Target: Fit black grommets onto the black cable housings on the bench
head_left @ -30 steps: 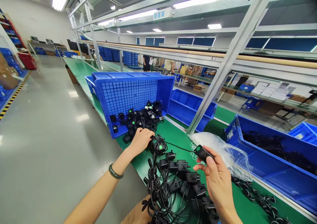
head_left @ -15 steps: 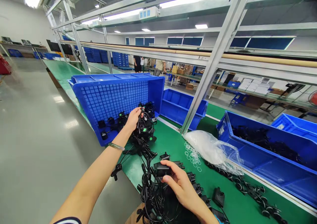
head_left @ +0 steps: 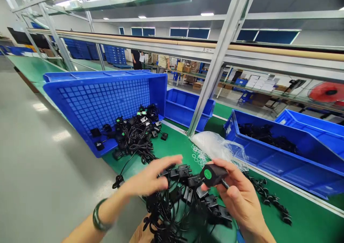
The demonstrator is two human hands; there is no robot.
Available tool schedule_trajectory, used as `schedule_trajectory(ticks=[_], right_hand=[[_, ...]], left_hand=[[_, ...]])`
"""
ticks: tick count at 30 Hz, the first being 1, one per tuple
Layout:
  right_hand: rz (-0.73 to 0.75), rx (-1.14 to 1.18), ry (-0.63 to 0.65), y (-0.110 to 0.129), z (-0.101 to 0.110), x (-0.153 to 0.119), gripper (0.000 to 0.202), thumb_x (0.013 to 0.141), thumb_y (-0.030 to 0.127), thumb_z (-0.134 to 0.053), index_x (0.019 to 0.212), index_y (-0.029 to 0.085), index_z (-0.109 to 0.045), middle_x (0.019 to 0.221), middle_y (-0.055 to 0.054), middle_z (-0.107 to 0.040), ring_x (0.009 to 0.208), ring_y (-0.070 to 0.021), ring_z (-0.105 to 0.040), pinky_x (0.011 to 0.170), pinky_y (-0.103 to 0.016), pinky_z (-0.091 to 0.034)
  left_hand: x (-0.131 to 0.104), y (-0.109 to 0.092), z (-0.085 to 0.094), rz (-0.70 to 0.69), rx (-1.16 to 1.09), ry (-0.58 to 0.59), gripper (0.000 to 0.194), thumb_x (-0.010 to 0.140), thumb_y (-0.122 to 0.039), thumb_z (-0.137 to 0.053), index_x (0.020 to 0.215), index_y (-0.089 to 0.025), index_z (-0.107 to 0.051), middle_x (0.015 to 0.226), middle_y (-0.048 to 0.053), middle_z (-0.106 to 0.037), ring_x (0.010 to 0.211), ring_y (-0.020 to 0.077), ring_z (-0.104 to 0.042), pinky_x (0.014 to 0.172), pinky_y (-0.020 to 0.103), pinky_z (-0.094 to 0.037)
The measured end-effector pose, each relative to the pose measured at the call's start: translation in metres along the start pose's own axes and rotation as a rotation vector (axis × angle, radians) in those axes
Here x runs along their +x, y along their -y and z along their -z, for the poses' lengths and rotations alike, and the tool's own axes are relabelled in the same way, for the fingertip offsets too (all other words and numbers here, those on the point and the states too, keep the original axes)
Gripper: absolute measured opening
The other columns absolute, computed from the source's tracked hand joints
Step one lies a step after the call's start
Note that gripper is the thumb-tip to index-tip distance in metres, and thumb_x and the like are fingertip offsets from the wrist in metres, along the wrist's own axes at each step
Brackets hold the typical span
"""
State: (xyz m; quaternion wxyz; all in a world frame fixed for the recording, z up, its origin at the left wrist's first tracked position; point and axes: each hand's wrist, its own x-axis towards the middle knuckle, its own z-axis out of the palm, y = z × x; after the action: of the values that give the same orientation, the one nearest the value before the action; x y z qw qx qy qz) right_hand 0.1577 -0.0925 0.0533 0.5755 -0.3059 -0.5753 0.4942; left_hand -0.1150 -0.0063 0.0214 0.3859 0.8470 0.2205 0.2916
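My right hand [head_left: 239,193] holds a small black water pump [head_left: 215,174] with a round green sticker, and its short outlet or cable end points toward my thumb. My left hand [head_left: 152,176] is blurred by motion, with thumb and fingers apart and nothing visible in them. It hovers over the near pile of black pumps [head_left: 188,194], whose bundled black cables [head_left: 163,214] spread toward me. A second heap of pumps and cables [head_left: 137,134] spills from the tipped blue crate [head_left: 107,74] onto the green bench.
Loose white rings [head_left: 198,156] lie beside a clear plastic bag [head_left: 215,144]. Black suction cups [head_left: 268,196] form a line on the right. A blue bin [head_left: 279,164] with black parts stands behind them, and a metal post [head_left: 212,78] rises from the bench. People stand far back.
My left hand has let go of the cables at the crate and come back toward me. My right hand has moved right and turned the pump, showing its green sticker. The view has shifted right.
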Motion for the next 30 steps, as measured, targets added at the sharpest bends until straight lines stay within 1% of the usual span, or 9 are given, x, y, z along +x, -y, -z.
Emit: schedule_trajectory(ticks=[4, 8, 11, 13, 16, 18, 21, 24, 30], right_hand=[[0.068, 0.017, -0.231, 0.005, 0.005, 0.007, 0.036, 0.095, 0.054, -0.060, 0.125, 0.034, -0.065, 0.099, -0.005, -0.070, 0.076, -0.0199, -0.071, 0.072, -0.037, -0.063], [0.014, 0.056, -0.276, 0.012, 0.008, 0.001, 0.035, 0.097, 0.053, -0.055, 0.121, 0.031, -0.067, 0.093, -0.006, -0.070, 0.072, -0.0188, -0.069, 0.063, -0.033, -0.063], [0.020, 0.118, -0.187, 0.026, -0.001, -0.013, 0.041, 0.094, 0.062, -0.054, 0.123, 0.036, -0.066, 0.094, -0.006, -0.071, 0.058, -0.0159, -0.065, 0.052, -0.029, -0.060], [0.060, 0.110, -0.188, 0.035, -0.006, -0.019, 0.042, 0.092, 0.066, -0.055, 0.123, 0.039, -0.065, 0.100, -0.007, -0.071, 0.057, -0.0158, -0.064, 0.045, -0.028, -0.056], [0.124, 0.023, -0.264, 0.036, 0.000, -0.016, 0.042, 0.093, 0.063, -0.055, 0.127, 0.039, -0.061, 0.105, -0.007, -0.069, 0.067, -0.0187, -0.066, 0.055, -0.032, -0.059], [0.104, -0.096, -0.306, 0.024, 0.016, -0.010, 0.040, 0.096, 0.055, -0.057, 0.131, 0.035, -0.058, 0.103, -0.006, -0.069, 0.075, -0.0200, -0.067, 0.070, -0.037, -0.060], [-0.073, -0.381, -0.237, -0.010, 0.042, -0.003, 0.035, 0.096, 0.046, -0.057, 0.126, 0.027, -0.060, 0.097, -0.004, -0.068, 0.078, -0.0201, -0.066, 0.079, -0.038, -0.057], [-0.221, -0.601, -0.068, -0.050, 0.055, -0.005, 0.033, 0.098, 0.047, -0.053, 0.120, 0.024, -0.061, 0.101, -0.004, -0.069, 0.088, -0.0220, -0.066, 0.084, -0.038, -0.055], [-0.119, -0.897, 0.069, -0.085, 0.051, -0.016, 0.035, 0.104, 0.041, -0.040, 0.129, 0.027, -0.059, 0.130, -0.009, -0.060, 0.125, -0.0254, -0.053, 0.109, -0.049, -0.040]], left_hand=[[-0.033, -0.036, -0.081, -0.085, -0.390, 0.224, 0.073, 0.092, -0.056, -0.062, 0.154, -0.030, -0.034, 0.118, 0.007, -0.073, 0.107, 0.0258, -0.069, 0.105, 0.041, -0.047], [-0.050, -0.029, -0.126, 0.044, -0.252, -0.330, 0.060, 0.084, -0.053, -0.073, 0.136, -0.033, -0.049, 0.114, 0.009, -0.064, 0.107, 0.0285, -0.063, 0.099, 0.043, -0.050], [-0.045, -0.023, -0.140, 0.119, -0.069, -0.659, 0.095, 0.072, -0.061, -0.081, 0.148, -0.033, -0.032, 0.145, 0.016, -0.041, 0.135, 0.0397, -0.043, 0.112, 0.057, -0.038], [-0.038, -0.024, -0.147, 0.103, -0.138, -0.487, 0.108, 0.070, -0.065, -0.080, 0.154, -0.028, -0.023, 0.149, 0.019, -0.040, 0.136, 0.0405, -0.043, 0.112, 0.056, -0.039], [-0.036, -0.024, -0.157, 0.057, -0.345, -0.041, 0.087, 0.083, -0.060, -0.070, 0.152, -0.026, -0.030, 0.117, 0.013, -0.068, 0.101, 0.0264, -0.068, 0.089, 0.036, -0.057], [-0.046, -0.019, -0.161, 0.104, -0.361, 0.118, 0.072, 0.089, -0.054, -0.065, 0.150, -0.029, -0.035, 0.096, 0.005, -0.074, 0.079, 0.0191, -0.070, 0.073, 0.026, -0.057], [-0.076, -0.007, -0.157, 0.216, -0.201, 0.117, 0.073, 0.088, -0.052, -0.066, 0.152, -0.036, -0.034, 0.084, 0.000, -0.075, 0.067, 0.0169, -0.068, 0.059, 0.019, -0.052], [-0.103, 0.000, -0.137, 0.234, -0.021, -0.029, 0.063, 0.089, -0.052, -0.065, 0.147, -0.040, -0.045, 0.087, 0.001, -0.073, 0.068, 0.0183, -0.067, 0.058, 0.021, -0.053], [-0.104, 0.009, -0.085, 0.316, 0.365, -0.512, 0.022, 0.090, -0.043, -0.066, 0.108, -0.032, -0.072, 0.085, 0.003, -0.063, 0.076, 0.0208, -0.064, 0.071, 0.030, -0.057]])
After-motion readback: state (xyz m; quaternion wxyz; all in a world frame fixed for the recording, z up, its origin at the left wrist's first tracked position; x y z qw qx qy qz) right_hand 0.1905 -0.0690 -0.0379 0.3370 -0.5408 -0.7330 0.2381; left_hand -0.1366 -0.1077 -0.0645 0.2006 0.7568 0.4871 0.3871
